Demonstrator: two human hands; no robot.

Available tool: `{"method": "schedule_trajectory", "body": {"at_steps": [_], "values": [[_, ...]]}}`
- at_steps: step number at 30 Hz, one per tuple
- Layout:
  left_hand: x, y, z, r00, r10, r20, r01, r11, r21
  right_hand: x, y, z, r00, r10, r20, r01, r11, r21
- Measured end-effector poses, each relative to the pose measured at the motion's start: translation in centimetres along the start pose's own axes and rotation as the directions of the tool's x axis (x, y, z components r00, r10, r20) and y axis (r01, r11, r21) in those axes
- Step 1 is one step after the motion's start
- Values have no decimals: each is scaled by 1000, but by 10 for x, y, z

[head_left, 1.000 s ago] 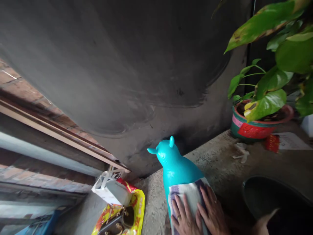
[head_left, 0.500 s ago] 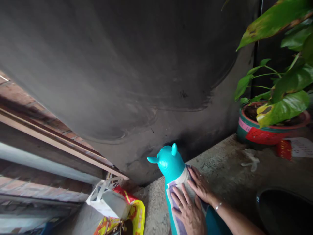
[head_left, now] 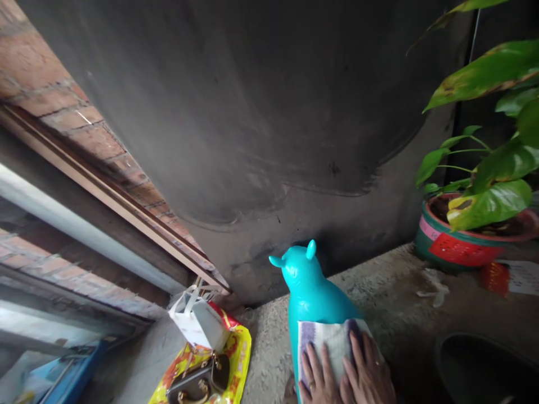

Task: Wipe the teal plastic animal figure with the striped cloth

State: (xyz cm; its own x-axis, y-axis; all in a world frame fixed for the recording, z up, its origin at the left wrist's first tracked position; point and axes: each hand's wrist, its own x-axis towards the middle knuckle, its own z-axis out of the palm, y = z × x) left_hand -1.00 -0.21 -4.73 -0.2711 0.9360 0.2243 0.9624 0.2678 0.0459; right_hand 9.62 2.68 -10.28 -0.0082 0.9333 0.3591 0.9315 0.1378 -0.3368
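Note:
A glossy turquoise animal-shaped figure [head_left: 324,294] with two small pointed ears stands by the dark wall, its lower part hidden. Over its back lies a white and purple cloth [head_left: 332,336]. My left hand [head_left: 320,379] presses flat on the cloth, fingers spread and a ring on one of them. Just to its right, my right hand [head_left: 366,367] also rests flat on the cloth with fingers stretched out. The bottom frame edge cuts off both wrists.
A potted plant [head_left: 458,241] with broad leaves stands on the right, a dark round basin [head_left: 484,365] below it. On the left are a white paper bag [head_left: 202,322], a brown handbag [head_left: 197,379] on a yellow bag [head_left: 242,348], and a blue container [head_left: 80,373].
My hands and the cloth have slid down the figure's back, baring the turquoise neck and shoulders. The view has shifted, showing more of the brick wall and handbag.

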Motion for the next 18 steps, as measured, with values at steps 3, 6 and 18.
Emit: {"method": "schedule_trajectory", "body": {"at_steps": [3,6,18], "values": [[27,-1,0,1000,-29,-4,29,1000,10,54,-18,-2,990,-4,141,15,997,-78],[52,-2,3,999,-40,-27,41,999,35,104,-36,-1,960,24,278,17,990,-143],[-12,-22,13,1000,11,-27,-13,998,-54,0,-11,-13,997,-62,54,66,996,-68]]}}
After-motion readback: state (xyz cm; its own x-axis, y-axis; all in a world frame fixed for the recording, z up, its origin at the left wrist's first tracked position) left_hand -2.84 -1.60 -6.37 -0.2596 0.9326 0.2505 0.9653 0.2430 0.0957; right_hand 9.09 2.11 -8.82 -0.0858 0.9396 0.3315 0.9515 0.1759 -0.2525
